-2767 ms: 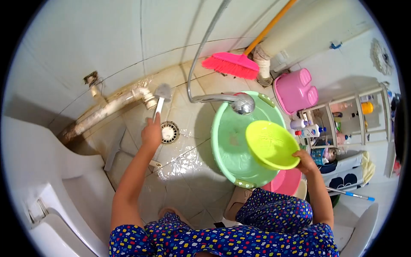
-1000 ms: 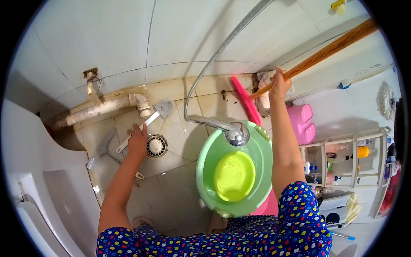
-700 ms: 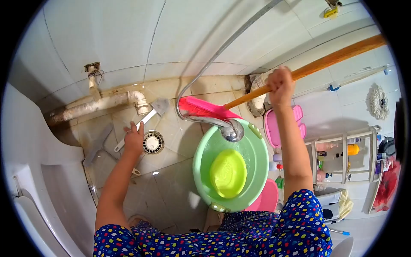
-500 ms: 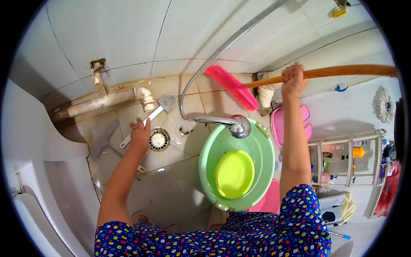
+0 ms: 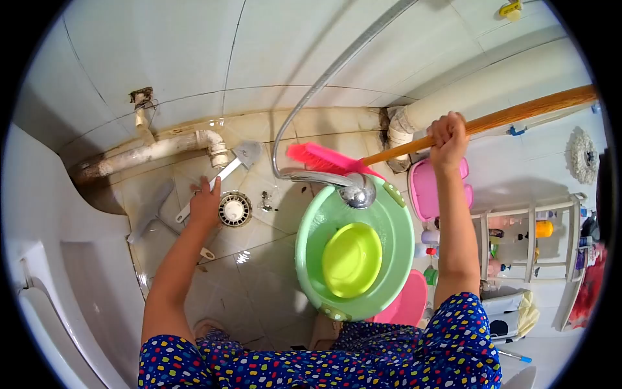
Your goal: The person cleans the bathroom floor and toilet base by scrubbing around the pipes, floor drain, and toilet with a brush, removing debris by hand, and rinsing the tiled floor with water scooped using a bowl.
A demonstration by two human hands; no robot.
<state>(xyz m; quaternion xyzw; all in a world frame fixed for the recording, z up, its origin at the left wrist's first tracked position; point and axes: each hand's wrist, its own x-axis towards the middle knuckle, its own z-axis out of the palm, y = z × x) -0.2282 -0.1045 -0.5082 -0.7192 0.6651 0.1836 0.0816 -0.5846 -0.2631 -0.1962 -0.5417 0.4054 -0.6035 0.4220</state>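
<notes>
On the tiled floor [image 5: 259,236] by the drain [image 5: 235,209], your L hand [image 5: 205,206] has its fingers on the scraper [image 5: 248,154]'s white handle; can't tell if the grip is closed round it or just resting. Your R hand [image 5: 448,139] is wrapped tight round the broom [image 5: 531,110]'s wooden shaft. Its pink brush head [image 5: 324,159] is low near the wall, slightly blurred, partly behind the shower head [image 5: 357,190] & close to the green basin [image 5: 307,259]; floor contact unclear. The lime bowl [image 5: 352,260] sits inside the basin.

Step in hand looks like one-handed broom work at floor level, w/ dark debris [image 5: 267,201] lying just beyond the drain. Next move, I'd judge, calls for a firm R grip, a low brush angle & short, controlled strokes, keeping clear of the hose [image 5: 343,63] & basin rim. Keep your L fingers out of the brush's path, too.
</notes>
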